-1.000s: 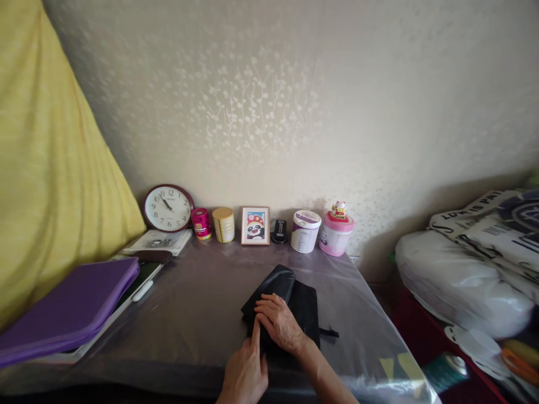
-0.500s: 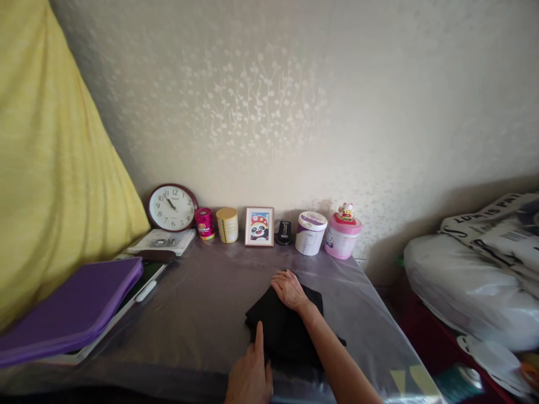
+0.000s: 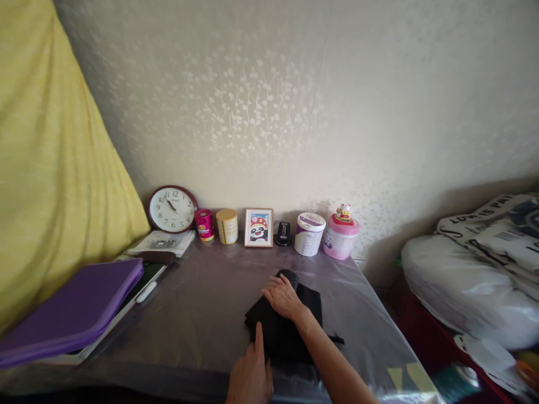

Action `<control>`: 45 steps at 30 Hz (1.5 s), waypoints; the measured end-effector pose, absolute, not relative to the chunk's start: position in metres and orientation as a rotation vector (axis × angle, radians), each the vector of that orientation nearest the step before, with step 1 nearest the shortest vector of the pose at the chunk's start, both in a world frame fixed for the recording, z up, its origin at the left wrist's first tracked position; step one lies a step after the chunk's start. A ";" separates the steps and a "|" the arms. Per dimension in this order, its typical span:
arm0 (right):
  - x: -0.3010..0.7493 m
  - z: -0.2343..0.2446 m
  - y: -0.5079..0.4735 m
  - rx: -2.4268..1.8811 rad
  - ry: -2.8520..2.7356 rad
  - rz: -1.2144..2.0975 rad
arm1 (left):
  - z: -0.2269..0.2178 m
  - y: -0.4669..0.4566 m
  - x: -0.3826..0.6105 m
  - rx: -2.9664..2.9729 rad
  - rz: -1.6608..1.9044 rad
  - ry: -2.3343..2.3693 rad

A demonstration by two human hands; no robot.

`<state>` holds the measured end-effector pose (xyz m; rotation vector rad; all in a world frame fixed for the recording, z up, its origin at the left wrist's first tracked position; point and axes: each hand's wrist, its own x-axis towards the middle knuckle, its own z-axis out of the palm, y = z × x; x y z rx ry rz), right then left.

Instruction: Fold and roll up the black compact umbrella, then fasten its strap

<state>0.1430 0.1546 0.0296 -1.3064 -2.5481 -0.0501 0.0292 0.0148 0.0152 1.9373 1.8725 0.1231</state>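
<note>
A black folding umbrella point(image 3: 278, 339), its fabric loosely folded, lies on the table before me. Its rounded dark handle end point(image 3: 289, 276) points toward the wall, and a thin strap point(image 3: 337, 339) sticks out on the right. My right hand point(image 3: 283, 296) rests flat on the fabric just below the handle end, fingers stretched to the left. At the near left edge of the fabric is my left hand point(image 3: 251, 373), its index finger extended onto the cloth and its other fingers partly curled. Neither hand is closed around anything.
Along the wall stand a clock point(image 3: 173, 209), a pink can point(image 3: 205, 225), a yellow-lidded can point(image 3: 227, 226), a panda picture frame point(image 3: 258, 228) and two tubs point(image 3: 310, 234). A purple folder point(image 3: 76, 303) lies left; a white bag point(image 3: 455, 286) sits right, off the table.
My right hand has slid a little left and nearer over the fabric, uncovering more of the umbrella's handle end. My left hand stays nearly in place.
</note>
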 end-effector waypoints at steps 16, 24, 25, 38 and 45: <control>0.193 0.042 0.086 -1.347 -1.805 0.288 | 0.014 0.010 0.030 2.017 0.163 1.940; 0.246 -0.006 0.062 -1.693 -1.268 0.428 | 0.023 0.007 0.031 2.021 0.148 1.962; 0.245 -0.007 0.059 -1.698 -1.258 0.479 | 0.024 0.007 0.031 2.020 0.141 1.961; 0.229 0.013 0.044 -1.597 -1.127 0.737 | 0.016 0.007 0.031 2.035 0.193 1.974; 0.206 0.018 0.029 -1.467 -1.059 0.939 | 0.015 0.008 0.030 2.018 0.184 1.969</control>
